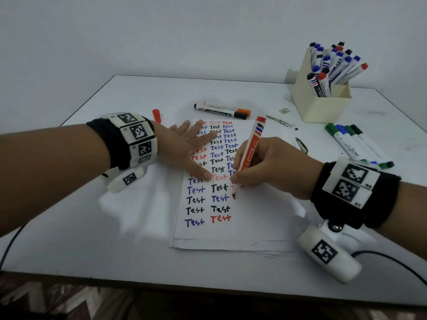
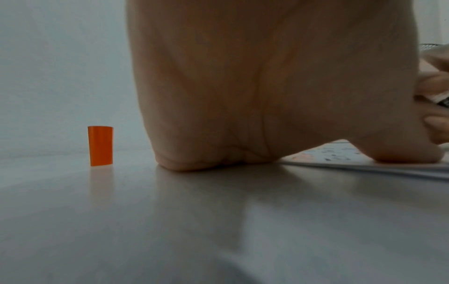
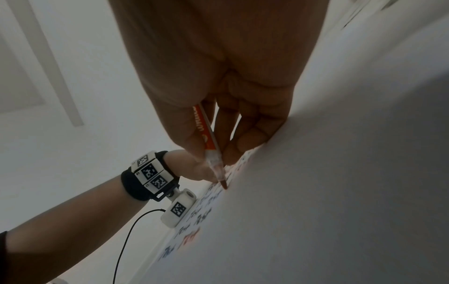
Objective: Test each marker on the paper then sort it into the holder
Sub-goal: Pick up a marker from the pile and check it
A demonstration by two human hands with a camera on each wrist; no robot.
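My right hand (image 1: 258,165) grips an uncapped orange-red marker (image 1: 251,144) like a pen, its red tip touching the white paper (image 1: 254,215) in the third column of "Test" words. In the right wrist view the same marker (image 3: 209,142) is pinched between thumb and fingers, tip on the sheet. My left hand (image 1: 187,146) lies flat with spread fingers on the paper's upper left; the left wrist view shows its palm (image 2: 267,86) resting on the table. The marker's orange cap (image 1: 156,115) stands upright left of the paper, also seen as the cap (image 2: 100,145). The cream holder (image 1: 321,105) stands back right, full of markers.
Two capped markers (image 1: 221,110), one black and one orange, lie beyond the paper's top edge. Several green and blue markers (image 1: 358,144) lie on the table right of my right hand. Small scraps (image 1: 278,121) lie near the holder. Cables trail off both wrists toward the front edge.
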